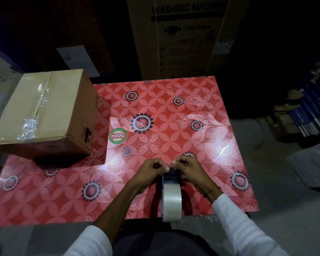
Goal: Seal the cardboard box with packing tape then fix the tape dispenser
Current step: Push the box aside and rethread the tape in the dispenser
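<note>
- Both hands are up at the near edge of the red flower-patterned bench (pixel 174 108), knuckles almost touching each other.
- Left hand (pixel 151 170) has its fingers curled in, thumb and fingertips pinched together at the front end of the dark tape dispenser (pixel 171 175); what exactly sits between them is too small to tell.
- Right hand (pixel 189 169) mirrors it, fingers curled and pinching at the same front end from the other side, a thin bangle and thread at its wrist.
- Just behind the hands, toward the person, sits the roll of clear packing tape (pixel 171 202), mounted in the dispenser and hanging over the near edge of the bench.
- White sleeves cover both forearms below the wrists.
- Far off to the left of the left hand, and well apart from it, the brown cardboard box (pixel 44 111) rests on the far-left corner of the bench, flaps down, with crinkled clear tape along its top seam.
- Ahead of the hands, a round green and red sticker (pixel 118 136) lies on the bench surface.
- Beyond the bench stands a tall carton printed "WASHING MACHINE" (pixel 183 34).
</note>
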Demonstrator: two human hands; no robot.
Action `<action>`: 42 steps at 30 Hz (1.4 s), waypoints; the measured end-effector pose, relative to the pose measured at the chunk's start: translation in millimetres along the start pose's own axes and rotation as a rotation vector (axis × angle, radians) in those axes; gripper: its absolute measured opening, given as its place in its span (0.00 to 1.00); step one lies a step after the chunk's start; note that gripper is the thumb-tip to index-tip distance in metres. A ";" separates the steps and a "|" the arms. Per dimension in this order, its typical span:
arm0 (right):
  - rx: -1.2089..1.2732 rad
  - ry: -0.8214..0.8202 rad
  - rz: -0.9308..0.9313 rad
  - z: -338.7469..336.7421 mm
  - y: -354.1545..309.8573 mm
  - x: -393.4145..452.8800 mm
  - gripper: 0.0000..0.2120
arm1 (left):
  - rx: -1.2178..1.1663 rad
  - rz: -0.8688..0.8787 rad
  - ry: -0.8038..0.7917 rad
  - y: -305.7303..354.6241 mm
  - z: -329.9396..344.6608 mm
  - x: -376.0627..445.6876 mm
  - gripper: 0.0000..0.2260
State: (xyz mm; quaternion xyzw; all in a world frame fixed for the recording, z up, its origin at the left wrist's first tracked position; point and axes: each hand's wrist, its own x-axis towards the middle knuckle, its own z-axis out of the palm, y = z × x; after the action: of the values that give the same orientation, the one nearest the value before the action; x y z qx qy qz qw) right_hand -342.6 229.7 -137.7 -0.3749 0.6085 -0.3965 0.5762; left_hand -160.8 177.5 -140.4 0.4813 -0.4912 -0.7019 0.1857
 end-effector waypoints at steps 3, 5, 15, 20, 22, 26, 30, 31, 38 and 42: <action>0.009 -0.029 -0.034 -1.6 -1.0 -0.7 0.06 | 0.031 0.021 0.021 -2.1 0.5 0.9 0.06; -0.032 -0.058 -0.048 -4.0 -2.6 -0.6 0.04 | 0.053 0.020 0.031 -3.3 1.4 2.6 0.06; -0.128 -0.115 -0.003 -9.8 -2.4 -1.5 0.05 | 0.219 0.016 -0.102 3.7 -4.1 4.6 0.05; 0.050 -0.149 0.113 -10.2 -4.1 -6.2 0.04 | 0.105 -0.045 -0.142 8.0 -11.4 2.7 0.03; 0.101 -0.152 0.140 -10.7 -2.5 -5.6 0.05 | 0.016 -0.089 -0.144 5.7 -11.7 1.0 0.04; 0.096 -0.122 0.152 -7.1 -0.2 -2.9 0.06 | 0.006 -0.096 -0.126 5.5 -8.4 -0.6 0.03; 0.105 -0.105 0.146 -3.9 1.6 -1.6 0.13 | 0.064 -0.005 -0.094 8.2 -1.7 -1.2 0.04; 0.109 -0.105 0.145 -3.6 1.2 -1.8 0.13 | 0.082 0.011 -0.081 8.2 -0.1 -1.0 0.04; -0.038 -0.040 0.092 -1.2 -1.4 -0.7 0.08 | 0.159 0.042 -0.076 13.0 3.9 -2.3 0.08; -0.016 -0.034 0.096 1.7 -2.9 0.0 0.11 | 0.149 0.017 -0.066 14.3 4.8 -3.8 0.11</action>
State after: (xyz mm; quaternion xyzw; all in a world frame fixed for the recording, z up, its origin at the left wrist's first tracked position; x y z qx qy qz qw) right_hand -340.9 228.4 -135.1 -0.3566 0.6191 -0.3570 0.6018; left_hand -166.2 176.3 -125.9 0.4661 -0.5520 -0.6772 0.1391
